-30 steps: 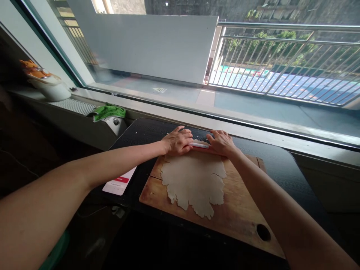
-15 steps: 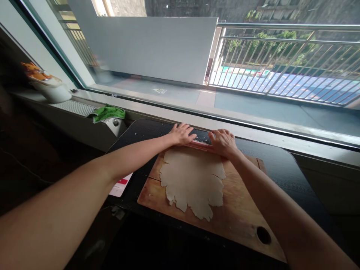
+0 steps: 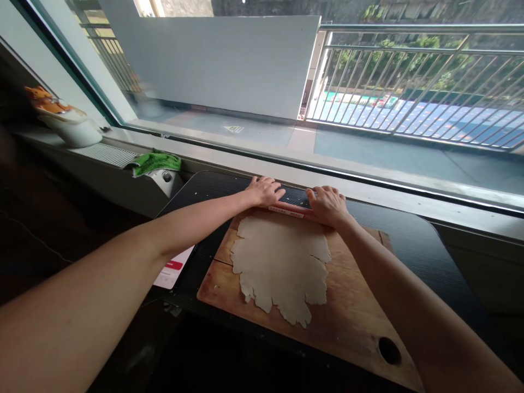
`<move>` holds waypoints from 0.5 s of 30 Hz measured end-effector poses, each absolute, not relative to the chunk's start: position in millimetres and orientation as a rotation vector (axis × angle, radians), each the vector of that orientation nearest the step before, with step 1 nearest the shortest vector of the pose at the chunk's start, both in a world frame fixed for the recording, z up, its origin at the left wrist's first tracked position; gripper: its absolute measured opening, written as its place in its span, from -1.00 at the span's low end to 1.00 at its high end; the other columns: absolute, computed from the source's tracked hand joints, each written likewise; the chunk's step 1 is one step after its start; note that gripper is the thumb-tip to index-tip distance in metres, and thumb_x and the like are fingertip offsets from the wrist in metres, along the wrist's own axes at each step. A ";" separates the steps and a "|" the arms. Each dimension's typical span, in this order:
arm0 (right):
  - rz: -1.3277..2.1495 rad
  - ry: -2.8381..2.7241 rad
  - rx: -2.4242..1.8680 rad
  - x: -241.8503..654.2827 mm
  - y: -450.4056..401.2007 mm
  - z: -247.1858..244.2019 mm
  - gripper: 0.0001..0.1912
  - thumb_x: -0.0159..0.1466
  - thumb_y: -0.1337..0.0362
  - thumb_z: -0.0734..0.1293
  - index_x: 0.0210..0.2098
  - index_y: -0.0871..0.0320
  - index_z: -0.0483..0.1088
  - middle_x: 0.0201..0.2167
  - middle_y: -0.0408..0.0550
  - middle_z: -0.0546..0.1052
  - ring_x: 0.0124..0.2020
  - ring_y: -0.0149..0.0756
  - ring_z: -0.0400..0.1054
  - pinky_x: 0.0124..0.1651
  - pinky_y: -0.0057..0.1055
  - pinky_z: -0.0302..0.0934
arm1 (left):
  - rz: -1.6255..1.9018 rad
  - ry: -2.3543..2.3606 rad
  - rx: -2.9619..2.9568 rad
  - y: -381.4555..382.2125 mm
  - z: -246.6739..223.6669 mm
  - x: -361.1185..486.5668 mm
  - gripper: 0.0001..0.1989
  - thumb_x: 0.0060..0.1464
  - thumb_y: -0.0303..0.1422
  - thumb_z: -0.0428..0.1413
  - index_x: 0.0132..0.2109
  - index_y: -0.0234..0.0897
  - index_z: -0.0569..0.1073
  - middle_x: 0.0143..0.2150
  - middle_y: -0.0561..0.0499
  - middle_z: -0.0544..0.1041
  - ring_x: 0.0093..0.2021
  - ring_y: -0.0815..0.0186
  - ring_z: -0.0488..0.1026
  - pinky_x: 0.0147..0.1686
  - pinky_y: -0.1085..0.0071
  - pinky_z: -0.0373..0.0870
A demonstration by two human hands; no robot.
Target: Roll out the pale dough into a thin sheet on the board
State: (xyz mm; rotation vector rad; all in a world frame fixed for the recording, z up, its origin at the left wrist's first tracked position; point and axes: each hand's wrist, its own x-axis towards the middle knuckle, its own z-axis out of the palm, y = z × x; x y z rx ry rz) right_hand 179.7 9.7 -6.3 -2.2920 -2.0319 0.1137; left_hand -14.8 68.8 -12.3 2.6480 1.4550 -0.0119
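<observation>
A thin, pale sheet of dough point(image 3: 280, 262) with ragged, split edges lies on a wooden board point(image 3: 352, 305). Across its far edge lies a reddish rolling pin point(image 3: 295, 209) with a printed label. On the pin's left end rests my left hand point(image 3: 264, 192), palm down, fingers reaching forward past the pin and thumb apart. My right hand point(image 3: 328, 204) presses on the right end the same way, its fingers spread forward. Both palms cover the pin's ends, and neither hand has its fingers wrapped round it.
The board sits on a black table point(image 3: 413, 245) against a window ledge. A phone or tablet point(image 3: 174, 268) lies left, partly behind my left forearm. Further left are a green cloth point(image 3: 156, 161) and a white pot point(image 3: 73, 128) with an orange figure. Small crumbs dot the table's far side.
The rolling pin has turned a little under my palms, and its printed label now shows more clearly. Both hands stay at the dough's far edge; the view has shifted slightly.
</observation>
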 end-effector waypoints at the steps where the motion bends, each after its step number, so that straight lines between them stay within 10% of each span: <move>1: 0.117 -2.017 -2.306 180.2 11.7 -5.7 -0.40 0.46 0.03 -0.05 0.17 0.18 0.41 0.22 0.24 0.40 0.24 0.05 0.21 0.20 0.01 0.11 | -0.013 1.474 2.635 70.4 -11.9 -13.7 -0.49 0.36 -0.10 -0.22 0.18 -0.19 0.46 0.33 -0.12 0.37 0.33 0.05 0.22 0.27 -0.04 0.12; 15: 0.143 -2.009 -2.306 184.5 21.6 -9.0 -0.44 0.45 0.01 0.00 0.22 0.15 0.33 0.29 0.20 0.31 0.26 0.03 0.21 0.23 -0.02 0.10 | 0.053 1.522 2.596 78.3 -14.6 -11.8 -0.48 0.36 -0.10 -0.22 0.27 -0.19 0.37 0.38 -0.13 0.29 0.36 0.02 0.19 0.30 -0.06 0.08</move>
